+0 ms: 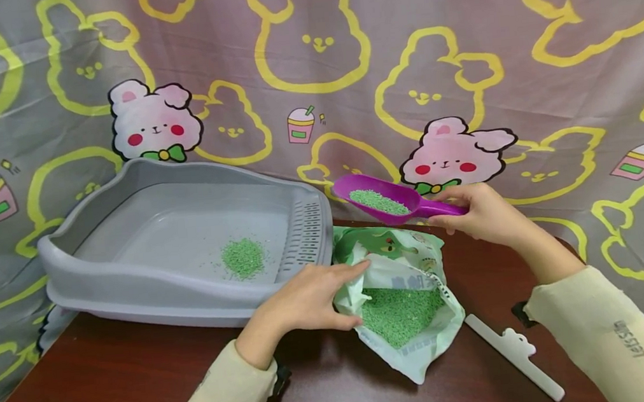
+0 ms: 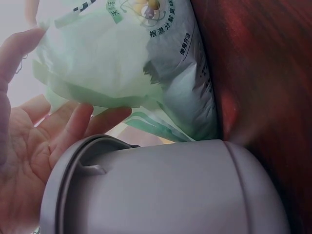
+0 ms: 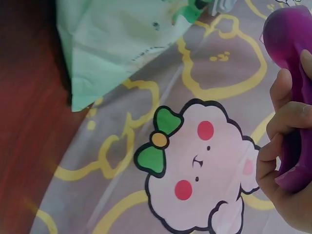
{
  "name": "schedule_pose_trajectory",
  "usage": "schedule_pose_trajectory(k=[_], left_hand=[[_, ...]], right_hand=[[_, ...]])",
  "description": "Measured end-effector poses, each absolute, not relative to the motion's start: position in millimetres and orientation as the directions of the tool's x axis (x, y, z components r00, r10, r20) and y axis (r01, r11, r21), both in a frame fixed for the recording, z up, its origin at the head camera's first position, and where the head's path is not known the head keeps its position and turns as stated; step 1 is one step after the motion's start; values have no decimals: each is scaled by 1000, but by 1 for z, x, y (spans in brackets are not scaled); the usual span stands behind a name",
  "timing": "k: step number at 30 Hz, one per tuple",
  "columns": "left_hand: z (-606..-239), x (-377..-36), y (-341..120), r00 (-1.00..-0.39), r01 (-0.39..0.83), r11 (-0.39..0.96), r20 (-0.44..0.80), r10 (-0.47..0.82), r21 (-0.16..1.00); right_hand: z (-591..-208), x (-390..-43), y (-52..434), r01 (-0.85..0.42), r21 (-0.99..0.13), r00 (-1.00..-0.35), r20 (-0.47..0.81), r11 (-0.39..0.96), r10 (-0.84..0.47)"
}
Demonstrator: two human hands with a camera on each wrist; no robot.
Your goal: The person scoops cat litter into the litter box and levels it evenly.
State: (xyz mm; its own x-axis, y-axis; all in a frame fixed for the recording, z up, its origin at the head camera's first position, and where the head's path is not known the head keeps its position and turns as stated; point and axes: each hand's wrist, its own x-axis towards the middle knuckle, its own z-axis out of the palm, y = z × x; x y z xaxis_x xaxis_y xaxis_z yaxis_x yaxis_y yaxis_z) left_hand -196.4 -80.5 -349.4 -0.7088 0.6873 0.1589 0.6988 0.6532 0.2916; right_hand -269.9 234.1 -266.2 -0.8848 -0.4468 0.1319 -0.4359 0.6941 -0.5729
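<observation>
My right hand [image 1: 487, 215] is clamped round the handle of the purple scoop [image 1: 382, 201], fingers curled under it, as the right wrist view confirms. The scoop is held level and clear of the table, at about one o'clock from the bag; I judge the level hold is to keep its load of green pellets [image 1: 378, 202] from spilling. My left hand [image 1: 308, 301] lies against the near rim of the open litter bag [image 1: 402, 296], thumb at the edge and fingers extended; it appears to steady the mouth and keep it spread. The two hands are well apart.

The grey litter tray [image 1: 188, 244] sits at ten o'clock from the bag, just beside it, with a small heap of pellets [image 1: 243, 257] on its floor. More pellets fill the bag.

A white sealing clip [image 1: 516, 353] lies at four o'clock from the bag, apart from it. All rests on a dark reddish-brown table [image 1: 114, 385]. Behind hangs a grey cloth backdrop [image 1: 344, 65] printed with yellow rabbit outlines and pink rabbits.
</observation>
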Motion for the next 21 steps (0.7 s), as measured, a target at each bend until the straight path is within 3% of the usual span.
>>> schedule_pose_trajectory(k=[11, 21], left_hand=[[-348, -197, -83, -709, 698, 658, 141, 691, 282], [-349, -196, -84, -705, 701, 653, 139, 696, 287]], right_hand=[[-253, -299, 205, -532, -510, -819, 105, 676, -565], [-241, -316, 174, -551, -459, -796, 39, 697, -604]])
